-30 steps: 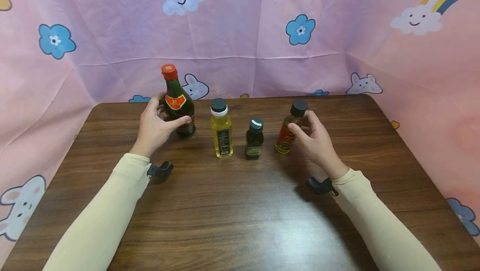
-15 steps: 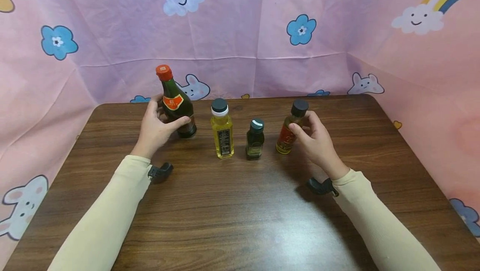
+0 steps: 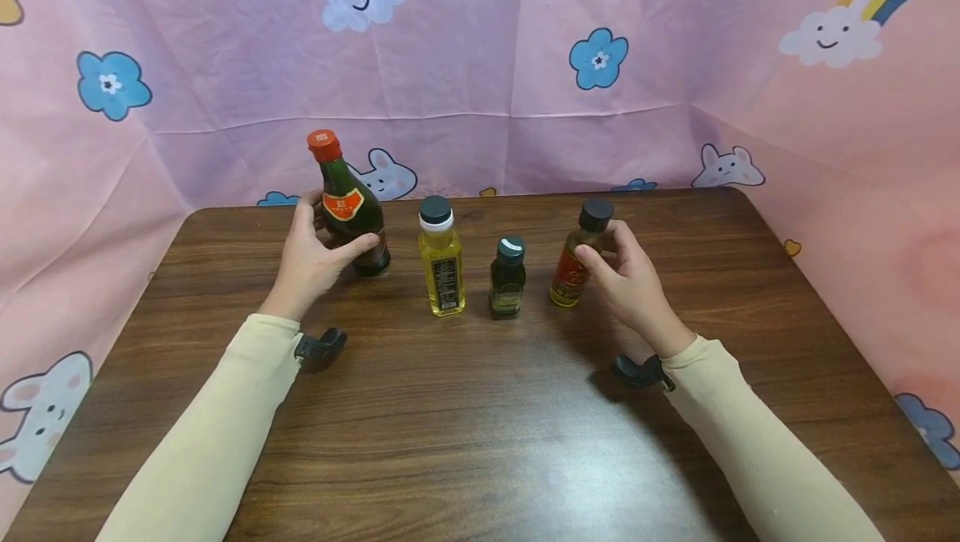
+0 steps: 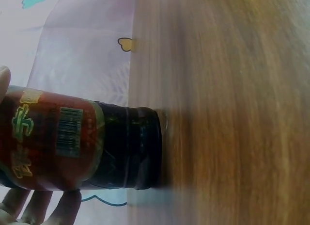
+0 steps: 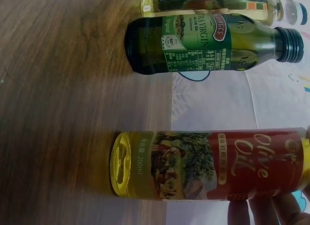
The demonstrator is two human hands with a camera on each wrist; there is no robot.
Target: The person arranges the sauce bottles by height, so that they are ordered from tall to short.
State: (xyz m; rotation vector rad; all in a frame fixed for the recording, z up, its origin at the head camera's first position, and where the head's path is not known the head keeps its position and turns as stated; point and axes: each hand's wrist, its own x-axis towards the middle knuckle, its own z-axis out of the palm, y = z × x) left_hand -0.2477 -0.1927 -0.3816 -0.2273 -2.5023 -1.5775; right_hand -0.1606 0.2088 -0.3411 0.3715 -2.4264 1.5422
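Note:
My left hand (image 3: 309,263) grips a dark green glass bottle with a red cap (image 3: 351,208) and an orange-red label. In the head view it leans to the left. The left wrist view shows that bottle's red back label with a barcode (image 4: 69,132) and its dark base close to the table. Fingers and thumb of my right hand (image 3: 630,279) hold a small olive oil bottle (image 5: 218,164) with a red label and black cap, tilted slightly right in the head view. Whether either base touches the table I cannot tell.
Between the hands stand a yellow oil bottle (image 3: 442,267) with a dark green cap and a small dark green olive oil bottle (image 3: 507,283). The brown wooden table (image 3: 420,425) meets a pink patterned cloth (image 3: 465,67) at its back and sides.
The red-capped bottle has tilted further left, its cap moving leftward, mostly in the first half second. My right hand and its olive oil bottle look still.

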